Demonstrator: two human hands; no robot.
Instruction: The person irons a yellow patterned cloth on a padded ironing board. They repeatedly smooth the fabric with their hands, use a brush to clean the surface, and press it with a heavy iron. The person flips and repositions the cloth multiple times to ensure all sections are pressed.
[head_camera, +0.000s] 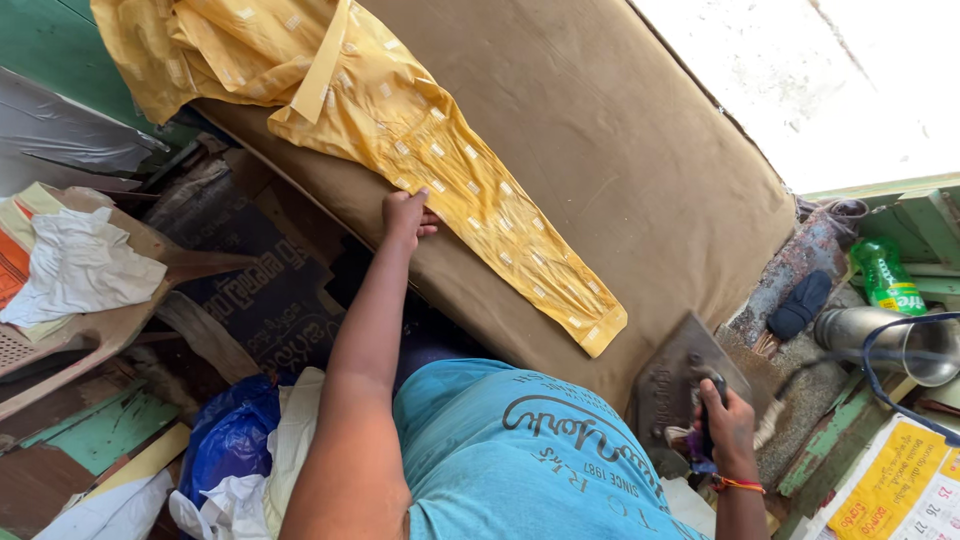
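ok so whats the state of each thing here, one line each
yellow garment: sleeve laid out flat on the padded table, the rest bunched at the far end
padded table: covered in brown cloth
left hand: pressing flat on the sleeve edge
right hand: grip closed on the iron's handle
iron: resting at the table end, off the garment
green bottle: lying on its side, capped

The garment (440, 150) is yellow with small white marks, the pad (620, 150) plain brown, the iron (680, 385) dark grey, the bottle (887, 280) green.
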